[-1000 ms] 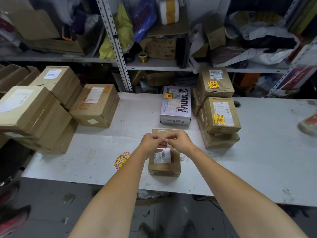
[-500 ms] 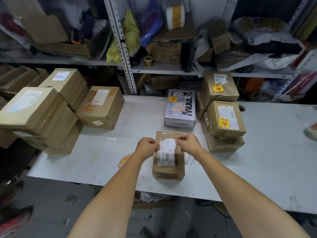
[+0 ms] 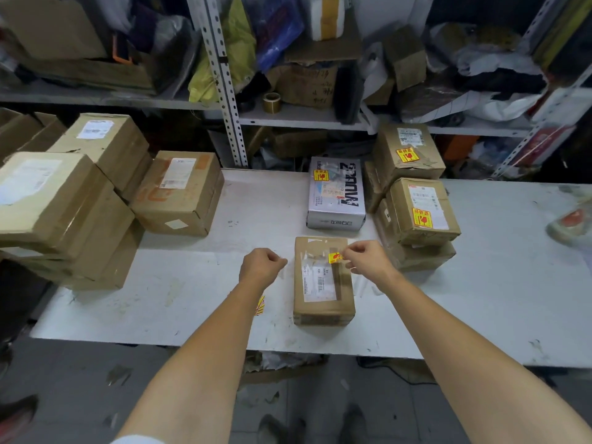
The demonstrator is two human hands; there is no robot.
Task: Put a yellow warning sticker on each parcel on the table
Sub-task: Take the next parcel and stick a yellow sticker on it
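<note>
The right hand (image 3: 365,257) pinched a sticker (image 3: 335,257) over the parcel (image 3: 322,280); the left hand (image 3: 261,265) was fisted beside it. The sticker might crease or cover the label below.

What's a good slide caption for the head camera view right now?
Right hand pinches a yellow warning sticker over a small brown parcel, left hand closed beside it.
</note>
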